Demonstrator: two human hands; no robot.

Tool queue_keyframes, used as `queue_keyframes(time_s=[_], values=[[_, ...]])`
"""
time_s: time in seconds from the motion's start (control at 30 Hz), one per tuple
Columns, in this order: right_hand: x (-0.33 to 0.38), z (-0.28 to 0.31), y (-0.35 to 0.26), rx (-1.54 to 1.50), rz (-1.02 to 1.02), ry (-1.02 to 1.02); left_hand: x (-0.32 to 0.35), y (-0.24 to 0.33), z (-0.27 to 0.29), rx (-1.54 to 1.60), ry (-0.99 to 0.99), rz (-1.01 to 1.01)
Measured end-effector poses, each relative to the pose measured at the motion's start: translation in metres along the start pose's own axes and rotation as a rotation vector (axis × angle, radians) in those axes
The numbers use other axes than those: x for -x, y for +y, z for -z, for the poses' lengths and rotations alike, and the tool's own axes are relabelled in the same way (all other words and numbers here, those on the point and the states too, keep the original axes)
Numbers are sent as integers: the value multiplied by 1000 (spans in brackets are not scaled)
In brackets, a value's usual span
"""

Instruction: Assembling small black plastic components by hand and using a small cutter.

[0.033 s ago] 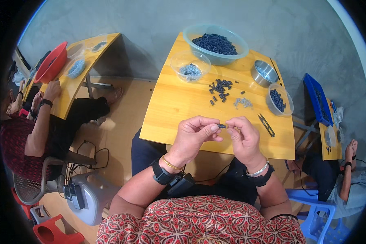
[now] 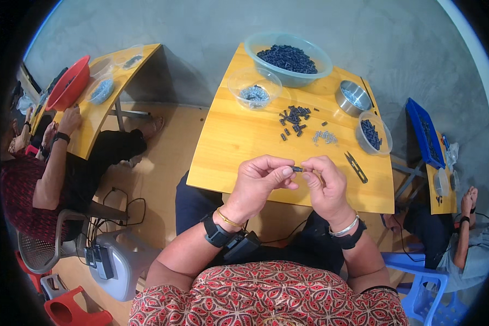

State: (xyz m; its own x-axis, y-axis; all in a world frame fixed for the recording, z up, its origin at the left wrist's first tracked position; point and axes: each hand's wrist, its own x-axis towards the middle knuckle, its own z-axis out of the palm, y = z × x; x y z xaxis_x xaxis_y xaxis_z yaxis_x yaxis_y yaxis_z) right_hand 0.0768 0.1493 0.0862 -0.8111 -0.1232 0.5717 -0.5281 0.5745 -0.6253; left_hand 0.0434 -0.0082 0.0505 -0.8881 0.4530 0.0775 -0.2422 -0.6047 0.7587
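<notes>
Hands meet over the near edge of your wooden worktop (image 2: 239, 141): your left hand (image 2: 258, 182) and your right hand (image 2: 326, 185) are both curled, fingertips pinched together on one small dark cylindrical part (image 2: 297, 169) held between them, just above the worktop's front edge. You wear a dark band on each wrist, with a thin gold bangle on the left and a silver one on the right. Ahead of your hands, near the middle of the worktop, lies a loose scatter of the same dark parts (image 2: 294, 117), and just to its right a little cluster of small silvery pieces (image 2: 325, 137). A pair of black thread snips (image 2: 356, 166) lies flat on the worktop, near your right hand but apart from it. At the far edge stands a large clear bowl (image 2: 288, 57) heaped with dark parts, and beside it, nearer you, a smaller clear bowl (image 2: 254, 87) holding small grey pieces. To the right stand a round metal cup (image 2: 353, 98) and a clear tub (image 2: 374, 133) with more dark parts inside. Off to your left another person (image 2: 43, 174) sits at a second worktop bearing a red basin (image 2: 68, 84); at your far right a further person sits by a blue tray (image 2: 425, 133).
</notes>
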Motion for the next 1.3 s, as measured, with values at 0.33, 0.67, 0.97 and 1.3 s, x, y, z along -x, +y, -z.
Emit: queue_keyframes(time_s=[0.33,0.67,0.97,1.3], values=[[2,4,4,29,79,14,-4,0,-11,-229,-36,-87],[7,32,26,333,47,34,-6,-22,3,37,13,239],[-35,109,125,688,-214,144,-28,-32,37,-15,159,167],[-82,42,189,543,-297,-398,-30,-30,45,83,68,161]])
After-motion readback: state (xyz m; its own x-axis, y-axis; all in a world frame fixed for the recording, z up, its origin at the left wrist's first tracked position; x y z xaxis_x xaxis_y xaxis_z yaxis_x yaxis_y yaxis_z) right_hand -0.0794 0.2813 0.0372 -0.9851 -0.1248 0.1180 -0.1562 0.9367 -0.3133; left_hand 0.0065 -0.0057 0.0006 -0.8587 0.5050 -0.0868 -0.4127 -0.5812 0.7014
